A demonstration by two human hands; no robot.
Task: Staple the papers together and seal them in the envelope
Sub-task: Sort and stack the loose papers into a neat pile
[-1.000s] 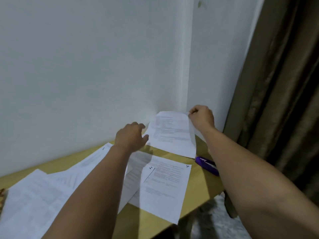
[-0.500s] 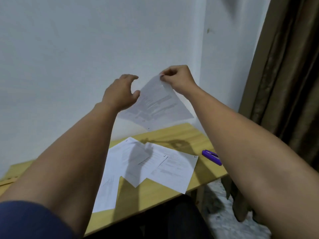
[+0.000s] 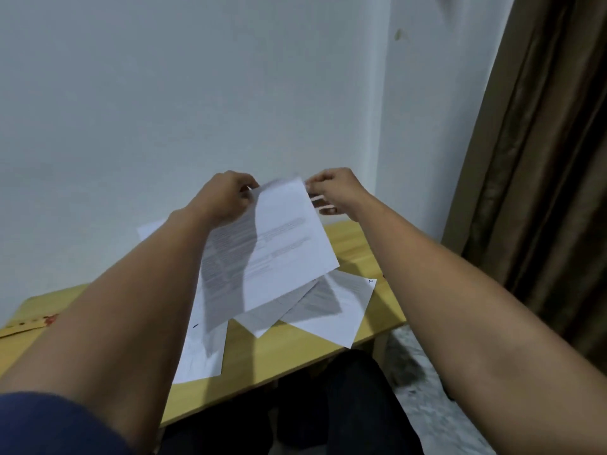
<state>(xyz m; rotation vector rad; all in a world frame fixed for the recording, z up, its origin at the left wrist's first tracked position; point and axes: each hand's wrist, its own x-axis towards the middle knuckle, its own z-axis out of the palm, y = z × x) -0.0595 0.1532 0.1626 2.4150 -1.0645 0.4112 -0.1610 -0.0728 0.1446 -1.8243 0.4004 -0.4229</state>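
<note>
White flat sheet (image 3: 282, 244): left hand (image 3: 226, 197) pinches corner, right hand (image 3: 335, 190) pinches edge.

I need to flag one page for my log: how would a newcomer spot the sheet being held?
Start at the yellow wooden table by the white wall. Above it, the left hand and right hand pinch the held sheet by its top corners. Unlike the loose pages, it hangs in the air.

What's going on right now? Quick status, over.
Left hand grips the lifted sheet at its top corner; right hand at the other corner. Other papers loose on table. Nothing blocking.
</note>
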